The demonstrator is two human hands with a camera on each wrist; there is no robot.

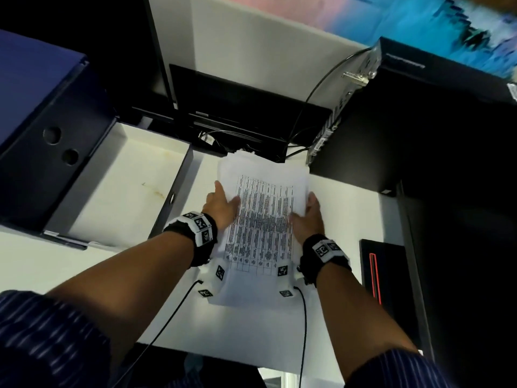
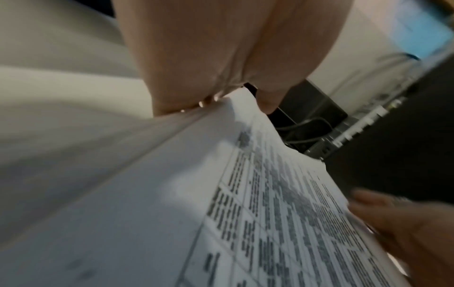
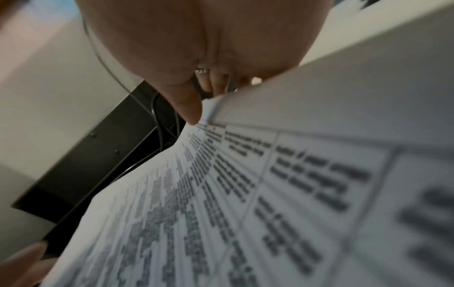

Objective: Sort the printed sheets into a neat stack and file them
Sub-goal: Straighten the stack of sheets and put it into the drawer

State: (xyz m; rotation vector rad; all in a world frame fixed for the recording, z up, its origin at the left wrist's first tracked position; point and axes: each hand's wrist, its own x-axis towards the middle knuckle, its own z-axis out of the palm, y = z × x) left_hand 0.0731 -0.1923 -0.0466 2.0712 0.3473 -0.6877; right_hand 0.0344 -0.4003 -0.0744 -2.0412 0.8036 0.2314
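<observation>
A stack of printed sheets (image 1: 263, 219) with a dense table on top sits over the white desk (image 1: 70, 270), between both hands. My left hand (image 1: 222, 204) grips the stack's left edge, thumb on the top sheet and fingers (image 2: 209, 101) tucked at the edge. My right hand (image 1: 309, 217) grips the right edge the same way, its thumb (image 3: 189, 108) on the paper (image 3: 221, 194). An open box file (image 1: 120, 191) with a white inside lies just left of the stack. Whether the stack rests on the desk or is lifted is unclear.
A black computer tower (image 1: 419, 130) stands close on the right, with cables (image 1: 316, 88) running behind the stack. A black monitor base (image 1: 246, 102) is at the back. A black device with a red line (image 1: 383, 270) lies at right. The file's dark blue lid (image 1: 36, 93) rises at left.
</observation>
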